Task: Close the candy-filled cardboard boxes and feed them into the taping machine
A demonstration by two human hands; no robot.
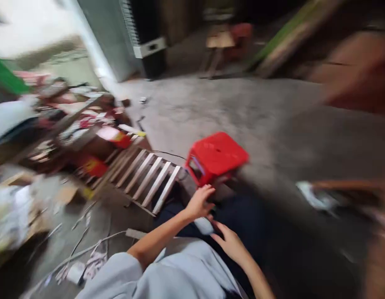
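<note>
- Spreading across the middle and right of the frame, the grey concrete floor (242,112) is bare and motion-blurred.
- Heaped at the left of the frame, a pile of clutter (64,124) holds red and white packets and papers; any print on them is too smeared to read.
- Slanting at centre left, a wooden slatted rack (145,176) lies on the floor just beside the pile.
- Sitting at the centre, a red plastic stool (215,157) stands tilted on the floor, its near edge just above the hands; no label can be made out on it.
- Filling the bottom centre, a pale blue sleeve (167,274) covers the person's upper arm.
- Reaching up at lower centre, the left hand (199,203) has its grip apart, fingertips touching or almost touching the stool's lower edge; blur hides which.
- Lying just below and to the right, the right hand (230,243) has its fingers loosely spread, holding nothing visible.
- Showing between the hands, a small pale object (203,225) is too blurred to identify.
</note>
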